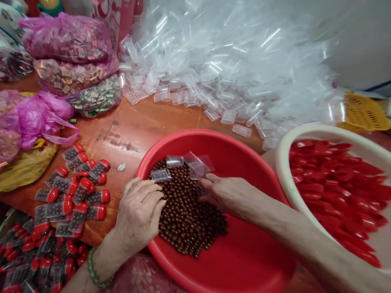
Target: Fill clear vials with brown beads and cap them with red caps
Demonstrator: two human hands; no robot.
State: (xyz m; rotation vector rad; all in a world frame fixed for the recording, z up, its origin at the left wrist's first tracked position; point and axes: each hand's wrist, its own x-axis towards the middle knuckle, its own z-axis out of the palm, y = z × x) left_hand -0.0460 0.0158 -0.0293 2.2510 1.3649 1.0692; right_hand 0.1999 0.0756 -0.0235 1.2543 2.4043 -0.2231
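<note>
A red basin holds a heap of small shiny brown balls. Several clear plastic containers lie on the heap's far side. My left hand rests over the basin's left rim, fingers loosely bent and apart, its fingertips near a small clear container. Reaching in from the right, my right hand has thumb and fingers around a clear container at the balls, partly hidden by the hand. Just beyond those fingertips are more clear containers.
A white basin of red plastic caps stands right. Filled red-capped containers lie left, with more heaped below. Pink bags sit back left. Behind the basin rises a large pile of clear containers, beside a yellow basket.
</note>
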